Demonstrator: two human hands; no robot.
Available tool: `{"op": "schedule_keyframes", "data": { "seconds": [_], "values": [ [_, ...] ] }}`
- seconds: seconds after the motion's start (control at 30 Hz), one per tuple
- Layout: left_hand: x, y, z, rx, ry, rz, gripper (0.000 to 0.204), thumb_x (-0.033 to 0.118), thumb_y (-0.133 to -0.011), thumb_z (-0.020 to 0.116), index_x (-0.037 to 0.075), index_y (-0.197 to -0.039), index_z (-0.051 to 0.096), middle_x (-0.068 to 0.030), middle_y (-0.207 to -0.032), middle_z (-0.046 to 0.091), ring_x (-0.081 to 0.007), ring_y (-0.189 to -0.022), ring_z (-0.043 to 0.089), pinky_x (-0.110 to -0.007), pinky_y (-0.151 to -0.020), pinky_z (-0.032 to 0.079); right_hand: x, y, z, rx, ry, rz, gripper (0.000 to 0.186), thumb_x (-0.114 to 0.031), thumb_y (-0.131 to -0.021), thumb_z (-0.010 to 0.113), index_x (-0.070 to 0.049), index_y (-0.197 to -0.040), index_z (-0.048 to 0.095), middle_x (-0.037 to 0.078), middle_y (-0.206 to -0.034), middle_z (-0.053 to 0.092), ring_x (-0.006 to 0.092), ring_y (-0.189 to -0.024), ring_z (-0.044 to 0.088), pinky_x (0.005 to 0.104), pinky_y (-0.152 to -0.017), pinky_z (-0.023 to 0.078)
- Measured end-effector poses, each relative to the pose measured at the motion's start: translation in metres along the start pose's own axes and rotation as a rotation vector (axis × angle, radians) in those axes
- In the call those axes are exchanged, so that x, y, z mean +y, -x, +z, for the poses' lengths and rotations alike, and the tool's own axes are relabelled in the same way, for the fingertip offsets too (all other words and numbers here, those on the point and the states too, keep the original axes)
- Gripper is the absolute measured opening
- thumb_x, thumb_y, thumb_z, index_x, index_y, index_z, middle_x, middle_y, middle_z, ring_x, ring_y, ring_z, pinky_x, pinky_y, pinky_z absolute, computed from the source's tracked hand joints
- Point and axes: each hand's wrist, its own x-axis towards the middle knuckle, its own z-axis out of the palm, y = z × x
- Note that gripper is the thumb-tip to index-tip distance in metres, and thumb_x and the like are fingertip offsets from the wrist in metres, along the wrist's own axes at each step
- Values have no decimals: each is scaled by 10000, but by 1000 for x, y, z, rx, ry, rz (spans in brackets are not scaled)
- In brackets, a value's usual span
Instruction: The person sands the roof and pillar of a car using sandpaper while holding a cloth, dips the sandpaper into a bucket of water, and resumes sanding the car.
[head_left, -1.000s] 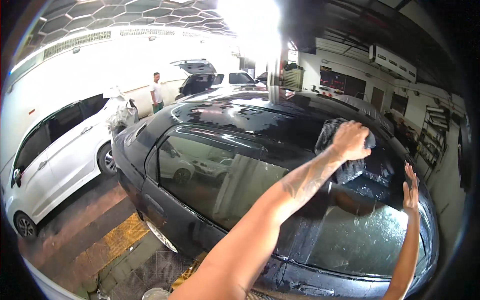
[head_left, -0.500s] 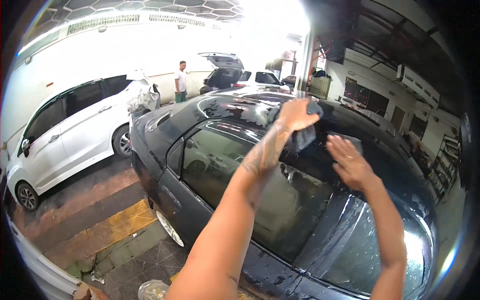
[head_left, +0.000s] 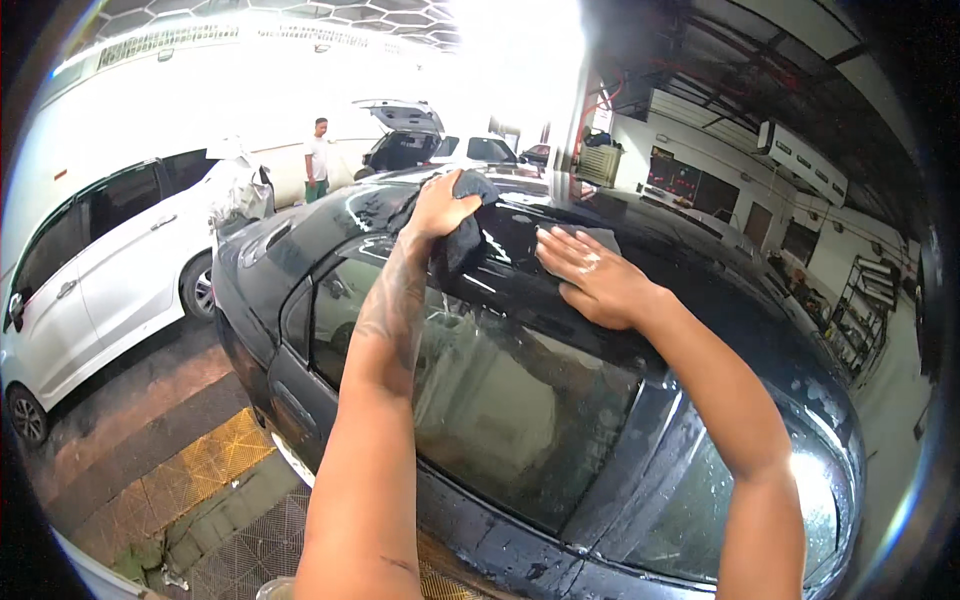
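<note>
My left hand (head_left: 440, 206) reaches to the far side of the dark car's roof, its fingers closed round a dark grey cloth (head_left: 460, 245) that hangs down toward the roof edge. To its right, my right hand (head_left: 595, 275) lies flat with fingers stretched out. Under its fingertips a small grey flat piece (head_left: 604, 238) pokes out; cloth or pad, I cannot tell. The black car (head_left: 690, 245) is wet and shiny, with drops and streaks on roof and glass. Below my hands runs the side window (head_left: 500, 400), whitish with smears.
A white car (head_left: 120, 245) stands to the left, its end partly wrapped. At the back a person (head_left: 317, 160) stands near a car with its tailgate raised (head_left: 403, 118). Yellow and dark floor grating (head_left: 215, 465) lies at lower left. Shelves (head_left: 865, 310) line the right wall.
My view has shifted to the right. Both hands now show further left in it, the dark cloth still in my left hand and the grey piece still under my right.
</note>
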Motion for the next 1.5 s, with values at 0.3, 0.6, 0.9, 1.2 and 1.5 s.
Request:
{"op": "schedule_keyframes", "data": {
  "seconds": [0.3, 0.6, 0.9, 1.2, 1.5],
  "values": [
    [-87, -11, -47, -21, -67, -75, 598, 435, -786, 718, 12, -1209, 691, -252, -1154, 720, -397, -1125, 683, -451, -962, 526, -21, 6, -19, -190, -81, -43, 671, -116, -925, 535, -69, -1573, 365, 106, -1683, 282, 268, -1565, 239, 462, -1293, 181],
    [-111, -1, -74, -68, -18, -84, 566, 346, -810, 734, -29, -1225, 651, -272, -1173, 692, -412, -1121, 662, -448, -971, 505, -38, -37, -21, -240, -236, 0, 728, -94, -867, 578, -86, -1570, 389, 132, -1670, 309, 320, -1559, 248, 492, -1288, 162],
    [-92, -11, -61, -102, 43, -108, 687, 435, -768, 684, -40, -1264, 651, -283, -1218, 680, -422, -1197, 625, -492, -1073, 444, -33, -80, -22, -150, -358, 49, 709, -93, -858, 534, -85, -1558, 422, 143, -1673, 301, 330, -1566, 224, 494, -1285, 148],
    [-90, -17, -55, -143, -9, -146, 704, 453, -787, 674, -39, -1289, 639, -266, -1250, 672, -391, -1259, 595, -480, -1105, 412, -33, -91, -13, -81, -292, 100, 783, -70, -819, 562, -105, -1582, 390, 122, -1679, 295, 315, -1569, 225, 477, -1291, 138],
    [-112, -6, -61, -58, 4, -152, 775, 462, -782, 694, -52, -1354, 604, -281, -1321, 643, -406, -1268, 601, -455, -1113, 426, -44, -81, -8, -79, -181, 38, 680, -177, -951, 518, -50, -1592, 330, 151, -1687, 255, 328, -1568, 217, 495, -1285, 155]
  ]
}}
